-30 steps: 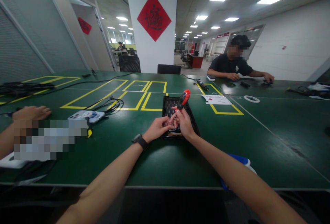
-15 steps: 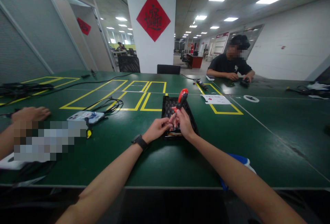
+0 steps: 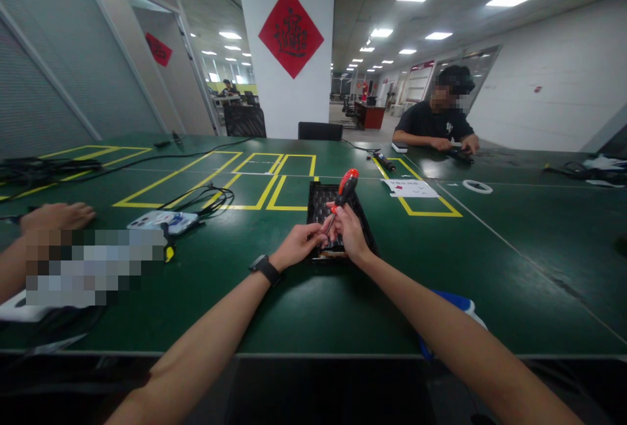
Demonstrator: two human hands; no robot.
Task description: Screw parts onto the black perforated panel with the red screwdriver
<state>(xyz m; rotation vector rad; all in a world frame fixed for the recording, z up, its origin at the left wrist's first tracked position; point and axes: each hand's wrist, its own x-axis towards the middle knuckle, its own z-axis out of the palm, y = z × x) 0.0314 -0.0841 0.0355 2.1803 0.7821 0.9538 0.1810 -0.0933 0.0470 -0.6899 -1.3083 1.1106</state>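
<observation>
A screwdriver (image 3: 347,188) with a red and black handle stands tilted over a black tray (image 3: 362,219). My right hand (image 3: 353,234) grips it low, around the base of the handle, and the metal shaft slants down to the left. My left hand (image 3: 298,245), with a black watch on the wrist, has thumb and fingers pinched together close to the screwdriver's tip. Whatever it pinches is too small to make out. Small parts that I cannot name lie in the tray, partly hidden by both hands.
Yellow tape outlines (image 3: 434,214) mark the green table (image 3: 235,320). To the left are a phone (image 3: 164,220), black cables (image 3: 220,198) and another person's hand (image 3: 59,216). A paper sheet (image 3: 411,188), a tape ring (image 3: 477,187) and a blue-and-white object (image 3: 458,301) lie right. A co-worker (image 3: 435,121) sits across.
My hands, the screwdriver and the tray have hardly moved. Across the table the co-worker's hands have shifted slightly around a dark object.
</observation>
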